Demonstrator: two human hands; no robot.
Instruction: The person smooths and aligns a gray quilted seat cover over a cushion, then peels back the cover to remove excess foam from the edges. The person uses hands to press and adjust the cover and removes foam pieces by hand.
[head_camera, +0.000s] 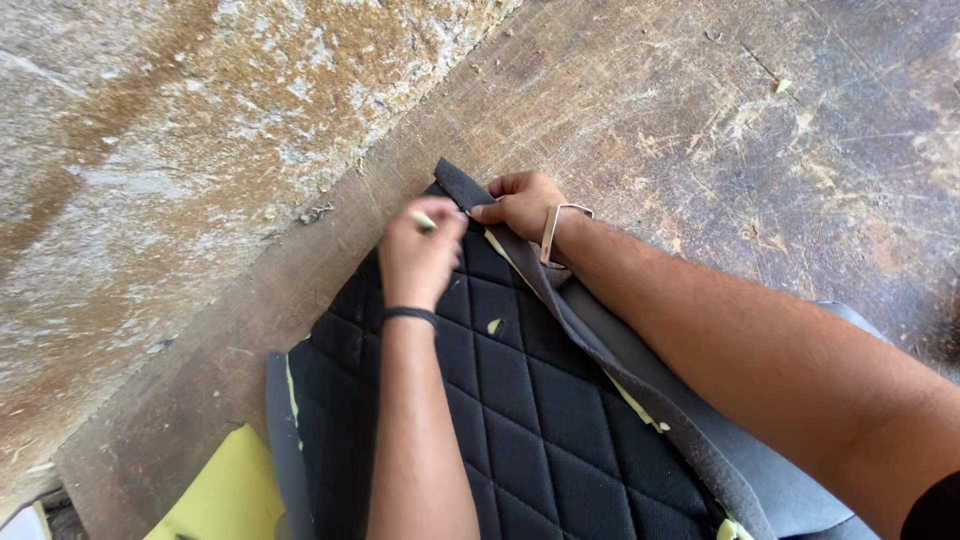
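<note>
A black quilted fabric panel (540, 400) with a diamond stitch pattern lies on a worn wooden worktable (640, 110). A grey fabric strip (620, 350) runs along its right edge, with yellow foam showing at the seam. My left hand (418, 255), with a black band on the wrist, rests on the panel's far corner and holds a small pale stick-like thing (423, 220), perhaps chalk. My right hand (520, 203), a pale bracelet on its wrist, pinches the far end of the grey strip (455, 182) right beside the left hand.
A rough, stained concrete wall (150, 160) rises along the table's left side. A yellow foam sheet (225, 495) sticks out under the panel at the lower left. Small foam scraps (493, 325) lie on the panel and table.
</note>
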